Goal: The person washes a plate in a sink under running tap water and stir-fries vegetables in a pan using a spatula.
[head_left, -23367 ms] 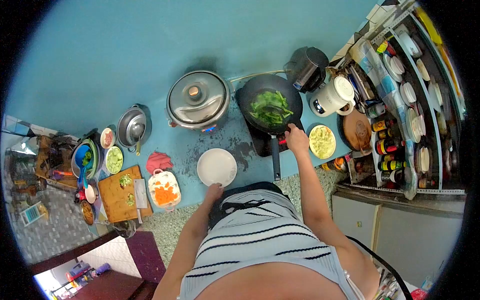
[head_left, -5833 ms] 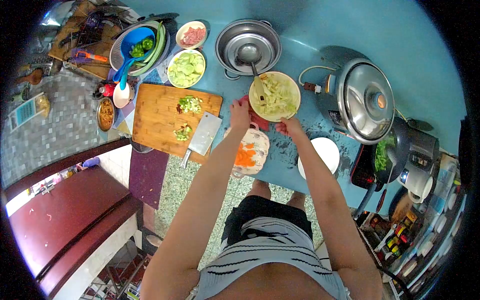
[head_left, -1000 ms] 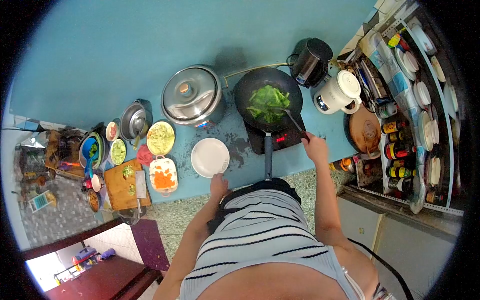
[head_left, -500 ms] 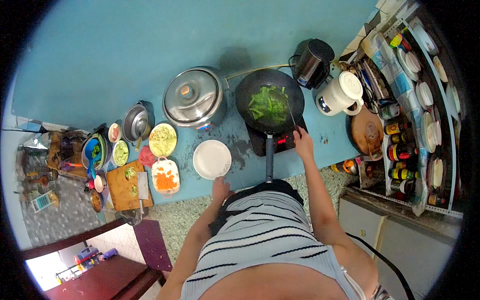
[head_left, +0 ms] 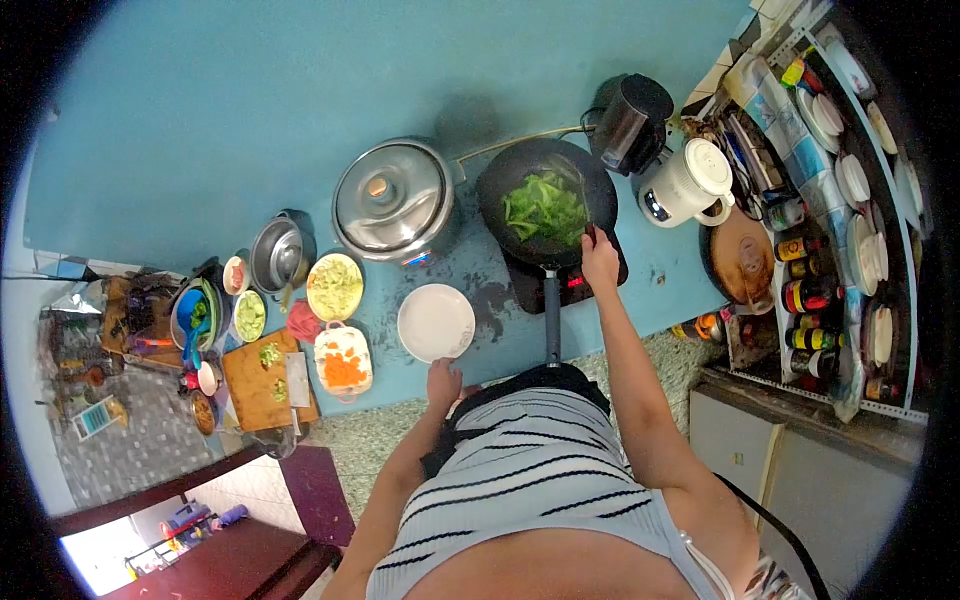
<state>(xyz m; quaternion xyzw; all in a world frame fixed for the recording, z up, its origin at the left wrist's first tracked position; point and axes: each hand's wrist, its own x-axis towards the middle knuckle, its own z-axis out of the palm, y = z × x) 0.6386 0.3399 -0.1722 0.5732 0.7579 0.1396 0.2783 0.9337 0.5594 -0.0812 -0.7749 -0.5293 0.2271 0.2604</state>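
My right hand (head_left: pixel 600 262) is closed around the dark handle of a metal spatula (head_left: pixel 582 190), whose shaft reaches into a black wok (head_left: pixel 495 190). Chopped leafy greens (head_left: pixel 545 208) lie in the wok. Its long grey handle (head_left: pixel 552 318) points toward my body and is not held. The wok sits on an induction cooker (head_left: pixel 612 268) with a lit red display. My left hand (head_left: pixel 443 384) rests at the counter's front edge, fingers somewhat apart and holding nothing. Just beyond its fingertips stands a white plate (head_left: pixel 436 322); whether they touch cannot be made out.
A lidded steel pot (head_left: pixel 392 205) stands left of the wok. Farther left are a tray of diced orange vegetable (head_left: pixel 345 370), a bowl of pale green pieces (head_left: pixel 335 287) and a cutting board (head_left: pixel 245 385) with a cleaver (head_left: pixel 298 380). A white jug (head_left: pixel 685 187) and dark kettle (head_left: pixel 635 125) stand right.
My right hand has moved up toward the wok, pushing the spatula farther in, and the greens have shifted. My left hand stays by the plate. The whole view has shifted slightly.
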